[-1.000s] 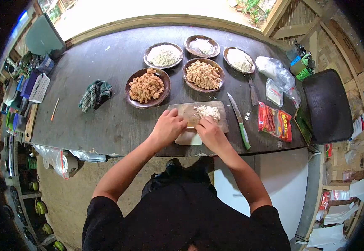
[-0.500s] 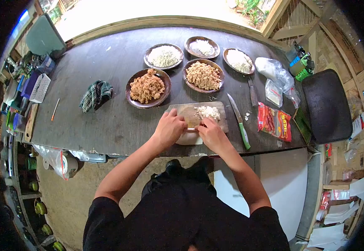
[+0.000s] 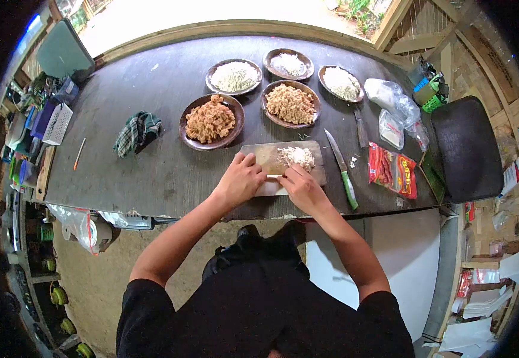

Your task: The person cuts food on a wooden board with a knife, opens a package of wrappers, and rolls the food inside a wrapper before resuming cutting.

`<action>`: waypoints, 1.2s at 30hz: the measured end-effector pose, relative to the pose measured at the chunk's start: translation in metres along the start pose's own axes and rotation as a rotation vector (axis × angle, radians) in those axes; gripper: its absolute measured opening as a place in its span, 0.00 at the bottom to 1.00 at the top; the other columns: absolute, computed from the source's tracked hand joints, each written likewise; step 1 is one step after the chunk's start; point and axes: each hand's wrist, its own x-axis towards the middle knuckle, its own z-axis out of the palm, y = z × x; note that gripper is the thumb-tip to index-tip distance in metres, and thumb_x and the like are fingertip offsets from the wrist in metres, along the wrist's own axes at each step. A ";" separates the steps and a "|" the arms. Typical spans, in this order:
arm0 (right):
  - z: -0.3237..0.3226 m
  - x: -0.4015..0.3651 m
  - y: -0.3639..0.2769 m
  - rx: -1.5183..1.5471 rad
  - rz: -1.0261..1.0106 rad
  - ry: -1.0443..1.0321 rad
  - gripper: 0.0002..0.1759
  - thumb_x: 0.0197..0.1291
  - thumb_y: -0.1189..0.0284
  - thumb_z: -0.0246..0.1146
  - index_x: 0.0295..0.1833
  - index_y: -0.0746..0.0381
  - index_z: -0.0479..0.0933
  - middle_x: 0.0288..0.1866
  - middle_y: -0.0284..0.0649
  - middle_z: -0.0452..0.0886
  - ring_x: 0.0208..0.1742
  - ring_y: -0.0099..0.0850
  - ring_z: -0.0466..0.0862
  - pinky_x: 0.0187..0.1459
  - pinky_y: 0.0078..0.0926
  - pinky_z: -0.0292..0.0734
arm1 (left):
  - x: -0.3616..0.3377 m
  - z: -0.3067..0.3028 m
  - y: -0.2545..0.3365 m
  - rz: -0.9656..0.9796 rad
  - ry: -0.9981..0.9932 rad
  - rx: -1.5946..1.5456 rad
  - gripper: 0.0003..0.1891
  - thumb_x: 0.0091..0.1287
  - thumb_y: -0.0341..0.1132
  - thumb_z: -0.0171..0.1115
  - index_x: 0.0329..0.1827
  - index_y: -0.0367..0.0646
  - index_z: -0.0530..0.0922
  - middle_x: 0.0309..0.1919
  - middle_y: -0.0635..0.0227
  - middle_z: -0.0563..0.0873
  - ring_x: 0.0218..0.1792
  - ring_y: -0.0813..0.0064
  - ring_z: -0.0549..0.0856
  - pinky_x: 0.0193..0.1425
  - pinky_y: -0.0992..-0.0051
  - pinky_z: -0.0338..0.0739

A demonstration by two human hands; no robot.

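My left hand [image 3: 241, 178] and my right hand [image 3: 302, 187] are over a wooden cutting board [image 3: 265, 155] at the table's near edge. Between them lies a thin white wrapper [image 3: 273, 189], its far edge folded into a narrow roll. The fingers of both hands are curled and pinch the roll at its two ends; any filling inside is hidden. Just beyond my right hand, a small pile of pale shredded food [image 3: 297, 156] rests on the board. A green-handled knife [image 3: 343, 173] lies on the table right of the board.
Farther back stand brown plates of crispy brown food [image 3: 210, 121], brown pieces [image 3: 290, 104] and pale shreds [image 3: 234, 77]. Right of the knife are a red sausage packet [image 3: 392, 172], plastic bags [image 3: 394, 101] and a second knife [image 3: 361, 129]. A checked cloth [image 3: 138, 134] lies left.
The folded roll has shifted slightly away from me on the board, and less of the flat wrapper shows on the near side. Both hands keep their pinch. The view has tilted a little.
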 end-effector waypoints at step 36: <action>-0.013 0.014 0.002 0.103 0.137 -0.161 0.07 0.60 0.78 0.60 0.40 0.66 0.83 0.45 0.46 0.81 0.55 0.43 0.81 0.59 0.36 0.79 | 0.003 -0.005 0.020 -0.268 0.023 -0.074 0.06 0.66 0.42 0.69 0.35 0.52 0.86 0.36 0.74 0.87 0.48 0.67 0.82 0.63 0.54 0.66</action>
